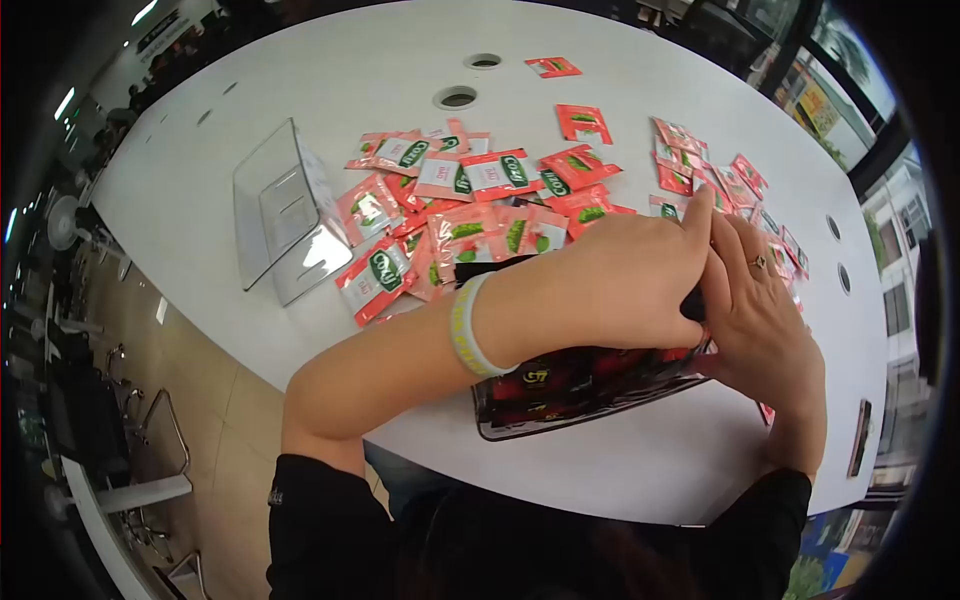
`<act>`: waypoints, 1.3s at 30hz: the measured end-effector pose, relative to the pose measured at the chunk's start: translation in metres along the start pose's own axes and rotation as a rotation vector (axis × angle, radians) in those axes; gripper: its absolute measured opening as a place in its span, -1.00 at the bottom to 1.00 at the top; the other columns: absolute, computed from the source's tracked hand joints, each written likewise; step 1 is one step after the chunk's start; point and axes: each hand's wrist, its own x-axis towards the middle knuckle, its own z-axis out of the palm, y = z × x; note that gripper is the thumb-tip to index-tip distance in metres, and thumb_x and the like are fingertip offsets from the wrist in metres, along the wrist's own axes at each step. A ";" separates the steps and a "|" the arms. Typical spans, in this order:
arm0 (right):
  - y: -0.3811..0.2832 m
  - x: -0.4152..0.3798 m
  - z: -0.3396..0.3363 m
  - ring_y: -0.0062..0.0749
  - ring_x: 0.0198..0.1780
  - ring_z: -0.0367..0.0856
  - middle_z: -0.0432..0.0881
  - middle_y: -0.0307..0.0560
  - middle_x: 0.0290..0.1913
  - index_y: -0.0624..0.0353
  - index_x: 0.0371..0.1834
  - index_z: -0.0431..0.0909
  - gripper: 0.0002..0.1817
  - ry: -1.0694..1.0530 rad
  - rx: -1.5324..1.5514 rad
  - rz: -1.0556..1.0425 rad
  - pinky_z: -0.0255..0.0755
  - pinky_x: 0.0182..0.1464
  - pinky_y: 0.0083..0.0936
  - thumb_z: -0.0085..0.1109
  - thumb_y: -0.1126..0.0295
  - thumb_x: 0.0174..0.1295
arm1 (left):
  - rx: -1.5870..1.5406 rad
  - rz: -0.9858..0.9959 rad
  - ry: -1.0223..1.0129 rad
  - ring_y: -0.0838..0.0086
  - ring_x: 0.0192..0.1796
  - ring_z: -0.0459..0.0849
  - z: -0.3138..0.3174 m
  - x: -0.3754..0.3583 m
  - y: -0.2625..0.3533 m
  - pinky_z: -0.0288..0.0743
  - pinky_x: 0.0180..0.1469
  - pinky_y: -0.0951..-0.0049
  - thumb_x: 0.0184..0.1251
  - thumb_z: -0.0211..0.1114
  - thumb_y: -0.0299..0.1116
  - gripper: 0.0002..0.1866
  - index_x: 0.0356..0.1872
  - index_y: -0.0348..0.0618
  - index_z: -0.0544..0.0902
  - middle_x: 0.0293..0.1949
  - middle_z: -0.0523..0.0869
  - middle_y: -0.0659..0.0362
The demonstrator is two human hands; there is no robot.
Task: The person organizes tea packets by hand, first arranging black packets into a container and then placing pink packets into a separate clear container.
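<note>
My left hand [630, 275], with a pale wristband on its wrist, reaches across a clear plastic box [488, 431] filled with dark red and black G7 packets [560, 380]. At the box's right end it meets my right hand [755, 315], which wears a ring. The fingers of both hands are closed and pressed close together. A small dark piece shows between them, but what they grip is mostly hidden. My right thumb is beside the packets at the box's end. Red and white Cozy sachets [500, 174] lie in a loose pile just beyond my left forearm.
An empty clear plastic box [285, 225] stands left of the pile. More red sachets [680, 150] are scattered at the right, with single sachets [553, 67] farther back. Round cable holes [457, 97] are set in the white table [370, 75]. Chairs stand on the floor at the left.
</note>
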 end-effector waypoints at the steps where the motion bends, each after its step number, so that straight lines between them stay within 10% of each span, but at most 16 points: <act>1: 0.003 -0.003 0.006 0.08 0.52 0.09 0.16 0.14 0.48 0.32 0.39 0.16 0.13 0.045 -0.041 -0.020 -0.01 0.51 0.03 0.59 0.40 -0.39 | -0.006 0.007 -0.020 0.04 -0.30 0.69 0.003 0.004 0.003 0.56 -0.19 0.18 0.01 0.42 -0.18 0.07 0.37 -0.71 -0.02 -0.41 0.67 -0.18; 9: -0.008 0.012 0.009 0.12 0.35 0.27 0.26 0.10 0.34 0.30 0.37 0.21 0.16 0.021 -0.127 -0.083 0.16 0.39 0.02 0.61 0.39 -0.50 | -0.084 -0.058 -0.267 -0.04 -0.02 0.65 -0.055 -0.021 -0.009 0.54 -0.02 0.23 0.22 0.32 -0.01 -0.11 0.35 -0.57 0.20 -0.08 0.65 -0.24; 14: -0.002 0.016 0.007 0.06 0.31 0.29 0.30 0.07 0.26 0.19 0.49 0.09 0.33 0.051 -0.073 -0.129 0.28 0.30 -0.15 0.63 0.46 -0.59 | 0.045 -0.278 0.165 0.34 -0.09 0.70 -0.117 -0.049 -0.079 0.56 -0.08 0.36 0.32 0.21 -0.13 -0.51 0.13 -0.30 0.57 -0.03 0.72 -0.01; 18: 0.016 0.017 -0.010 0.08 0.27 0.35 0.32 0.12 0.26 0.26 0.47 0.14 0.22 -0.009 0.134 -0.293 0.33 0.27 -0.18 0.64 0.28 -0.41 | 0.259 -0.500 -0.018 0.32 -0.07 0.69 -0.115 -0.051 -0.119 0.55 -0.05 0.41 0.15 0.36 -0.05 -0.40 0.12 -0.29 0.59 0.02 0.70 -0.01; 22: 0.051 0.022 -0.017 0.08 0.22 0.48 0.47 0.20 0.23 0.35 0.40 0.30 0.08 -0.080 0.467 -0.506 0.39 0.22 -0.22 0.61 0.03 -0.18 | 0.352 -0.462 -0.202 0.07 0.15 0.58 -0.064 -0.025 -0.145 0.45 0.20 0.22 -0.28 0.54 0.32 0.15 0.36 -0.22 0.38 0.14 0.59 -0.13; 29: 0.094 0.048 0.029 -0.42 0.00 0.67 0.71 -0.09 -0.11 0.30 0.24 0.50 -0.24 0.022 1.220 -0.211 0.49 0.09 -0.46 0.32 -0.14 0.19 | 0.189 -0.417 -0.192 0.13 0.12 0.58 -0.060 -0.018 -0.165 0.46 0.14 0.26 -0.11 0.55 0.15 -0.15 0.20 -0.16 0.55 0.05 0.60 -0.10; 39: 0.066 0.054 0.032 -0.35 -0.07 0.64 0.70 -0.02 -0.12 0.29 0.11 0.59 -0.57 0.019 0.821 -0.122 0.42 0.07 -0.46 -0.09 0.15 0.52 | 0.352 -0.451 -0.260 0.26 -0.01 0.63 -0.065 -0.025 -0.134 0.49 -0.07 0.28 -0.14 0.59 -0.06 -0.40 -0.04 -0.11 0.63 -0.06 0.64 0.07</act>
